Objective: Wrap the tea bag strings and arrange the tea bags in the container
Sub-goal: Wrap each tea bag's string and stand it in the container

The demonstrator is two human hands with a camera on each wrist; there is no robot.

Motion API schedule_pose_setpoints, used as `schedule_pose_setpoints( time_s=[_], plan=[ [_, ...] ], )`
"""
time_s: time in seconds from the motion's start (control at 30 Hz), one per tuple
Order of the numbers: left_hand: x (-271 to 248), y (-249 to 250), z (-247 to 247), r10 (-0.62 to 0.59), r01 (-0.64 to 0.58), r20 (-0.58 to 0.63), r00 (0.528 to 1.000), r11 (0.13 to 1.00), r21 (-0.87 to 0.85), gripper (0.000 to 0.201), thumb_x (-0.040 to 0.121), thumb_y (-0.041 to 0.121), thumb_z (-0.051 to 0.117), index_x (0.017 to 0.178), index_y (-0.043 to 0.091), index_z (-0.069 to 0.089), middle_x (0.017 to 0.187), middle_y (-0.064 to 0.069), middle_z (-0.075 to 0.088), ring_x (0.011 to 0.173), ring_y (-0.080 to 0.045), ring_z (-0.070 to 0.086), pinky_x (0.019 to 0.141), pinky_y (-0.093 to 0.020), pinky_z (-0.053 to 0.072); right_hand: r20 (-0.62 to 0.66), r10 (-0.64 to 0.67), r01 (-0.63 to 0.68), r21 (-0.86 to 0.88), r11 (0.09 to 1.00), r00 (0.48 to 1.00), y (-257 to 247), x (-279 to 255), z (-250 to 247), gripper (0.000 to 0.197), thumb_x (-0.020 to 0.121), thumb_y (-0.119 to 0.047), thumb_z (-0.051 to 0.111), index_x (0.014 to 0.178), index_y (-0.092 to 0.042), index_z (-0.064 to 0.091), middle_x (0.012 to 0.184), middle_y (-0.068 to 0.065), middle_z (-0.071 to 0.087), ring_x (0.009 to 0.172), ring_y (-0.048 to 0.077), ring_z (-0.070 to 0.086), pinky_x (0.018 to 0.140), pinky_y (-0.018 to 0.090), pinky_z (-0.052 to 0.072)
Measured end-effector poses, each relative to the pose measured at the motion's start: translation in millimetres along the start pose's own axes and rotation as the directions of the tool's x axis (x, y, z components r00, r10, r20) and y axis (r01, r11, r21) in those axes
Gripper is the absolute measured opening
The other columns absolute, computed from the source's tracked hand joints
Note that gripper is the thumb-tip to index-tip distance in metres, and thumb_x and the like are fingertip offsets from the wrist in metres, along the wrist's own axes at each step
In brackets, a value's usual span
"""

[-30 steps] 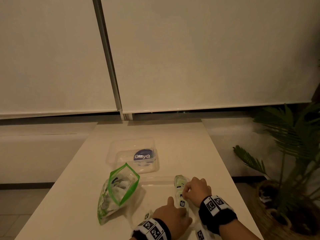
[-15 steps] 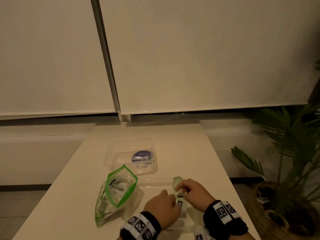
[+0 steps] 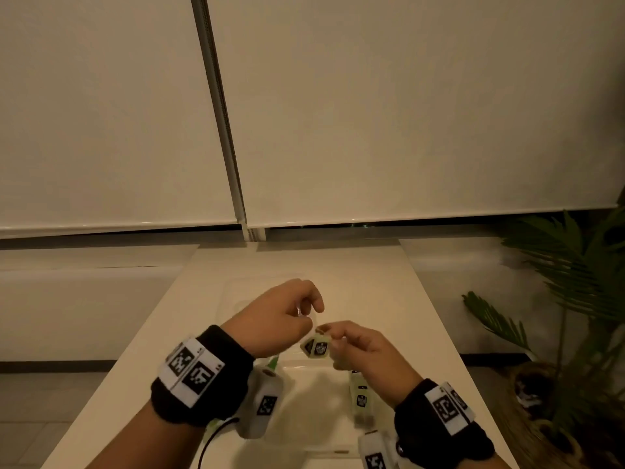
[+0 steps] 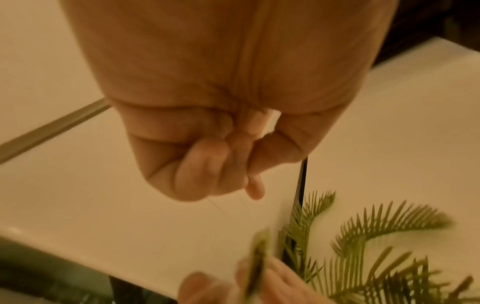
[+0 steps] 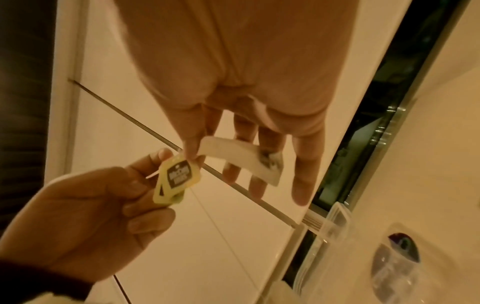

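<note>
I keep the tea bag [image 5: 233, 156] and tag [image 3: 317, 347] pinched in my right hand [image 3: 365, 353] while my curled left hand [image 3: 274, 319] pinches the string [image 4: 218, 206], probably ready for winding.

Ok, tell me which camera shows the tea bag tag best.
The right wrist view: the tea bag tag faces the lens with its dark label plain, at the thumb tip of the right hand. The head view shows it small and dim. The left wrist view shows only its blurred edge.
</note>
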State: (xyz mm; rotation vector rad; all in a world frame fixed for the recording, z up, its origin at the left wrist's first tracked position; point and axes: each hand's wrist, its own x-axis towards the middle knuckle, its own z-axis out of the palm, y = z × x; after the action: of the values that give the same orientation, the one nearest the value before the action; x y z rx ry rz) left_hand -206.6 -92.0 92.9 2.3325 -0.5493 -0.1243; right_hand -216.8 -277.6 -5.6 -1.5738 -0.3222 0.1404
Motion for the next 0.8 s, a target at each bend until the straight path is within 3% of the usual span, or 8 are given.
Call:
schedule_pose_setpoints(
  time_s=[0.13,0.2,0.27,0.33,0.43,0.6,0.7,0.8],
  plan=[
    [-2.8,1.6,-5.8,0.046,-0.061,-0.049,0.998,0.927,-0.369,0.035,0.079,-0.006,0.049,0.089,0.023,0.065,0.083,0.0,0.055,0.057,-0.015,0.043,0.052,-0.025,0.036,-0.069,-0.056,0.06,0.059,0.996,0.996,-19.3,1.5,-5.1,0.015,0.092,-0.005,0.061,0.102,-0.008,0.072,0.081,0.016,0.065,0.066,0.026,0.051,0.073,0.04,0.051],
    [-2.1,3.4,-6.7,0.051,-0.083,-0.076,0.996,0.849,-0.522,0.031,0.073,-0.002,0.049,0.088,0.02,0.066,0.083,0.001,0.051,0.058,-0.018,0.043,0.051,-0.026,0.037,0.018,-0.016,0.015,0.056,0.998,1.0,-23.5,1.8,-3.5,0.022,0.086,-0.001,0.067,0.107,-0.008,0.067,0.091,0.018,0.065,0.067,0.021,0.058,0.067,0.036,0.054],
    [-2.3,7.8,-7.8,0.07,-0.098,-0.07,0.995,0.796,-0.597,0.031,0.07,-0.001,0.048,0.089,0.016,0.066,0.081,0.001,0.05,0.054,-0.017,0.042,0.05,-0.026,0.037,0.126,0.024,-0.024,-0.003,1.0,0.992,-20.3,2.7,0.7,0.038,0.078,-0.006,0.075,0.113,-0.015,0.063,0.106,0.009,0.065,0.077,0.017,0.06,0.07,0.035,0.056],
    [-3.3,13.5,-8.4,0.103,-0.106,-0.04,0.994,0.788,-0.606,0.032,0.069,-0.002,0.048,0.09,0.014,0.065,0.079,0.002,0.052,0.053,-0.015,0.043,0.05,-0.026,0.038,0.201,0.068,-0.051,-0.089,0.995,0.977,-16.7,1.9,8.8,0.041,0.075,-0.017,0.076,0.113,-0.026,0.063,0.104,-0.004,0.065,0.08,0.011,0.059,0.07,0.027,0.052],
    [-3.2,16.1,-10.3,0.11,-0.099,-0.016,0.994,0.813,-0.574,0.031,0.07,-0.001,0.047,0.09,0.013,0.065,0.079,0.003,0.053,0.054,-0.015,0.043,0.049,-0.026,0.038,0.222,0.042,-0.013,-0.133,0.991,0.974,-14.2,-0.4,21.4,0.017,0.078,-0.022,0.067,0.095,-0.021,0.067,0.089,-0.006,0.066,0.077,0.007,0.058,0.066,0.02,0.045],
    [-6.4,6.1,-24.2,0.063,-0.084,-0.065,0.996,0.915,-0.395,0.033,0.081,-0.008,0.052,0.093,0.019,0.067,0.081,0.007,0.055,0.057,-0.011,0.044,0.05,-0.022,0.038,0.178,-0.034,0.034,0.005,0.999,0.983,-14.3,-5.3,18.0,0.016,0.086,-0.02,0.056,0.09,-0.007,0.064,0.087,0.02,0.063,0.077,0.023,0.057,0.06,0.025,0.044],
    [-6.1,-4.8,-33.8,0.078,-0.077,-0.115,0.99,0.997,0.014,0.023,0.085,0.005,0.064,0.094,0.026,0.069,0.085,0.009,0.061,0.064,-0.006,0.054,0.063,-0.02,0.048,0.076,-0.116,0.096,0.227,0.969,0.99,-24.2,-10.4,0.8,0.022,0.08,-0.03,0.071,0.086,-0.01,0.064,0.084,0.024,0.066,0.07,0.025,0.059,0.056,0.025,0.041],
    [-1.1,-19.0,-34.6,0.028,-0.025,-0.103,0.994,0.999,0.034,0.008,0.086,0.016,0.069,0.086,0.021,0.074,0.077,0.008,0.067,0.064,0.002,0.056,0.061,-0.011,0.044,0.013,-0.16,0.14,0.419,0.897,0.987,-41.6,-13.3,-17.7,0.032,0.065,-0.039,0.085,0.085,-0.018,0.072,0.076,0.016,0.069,0.065,0.021,0.059,0.056,0.025,0.042]
  ],
)
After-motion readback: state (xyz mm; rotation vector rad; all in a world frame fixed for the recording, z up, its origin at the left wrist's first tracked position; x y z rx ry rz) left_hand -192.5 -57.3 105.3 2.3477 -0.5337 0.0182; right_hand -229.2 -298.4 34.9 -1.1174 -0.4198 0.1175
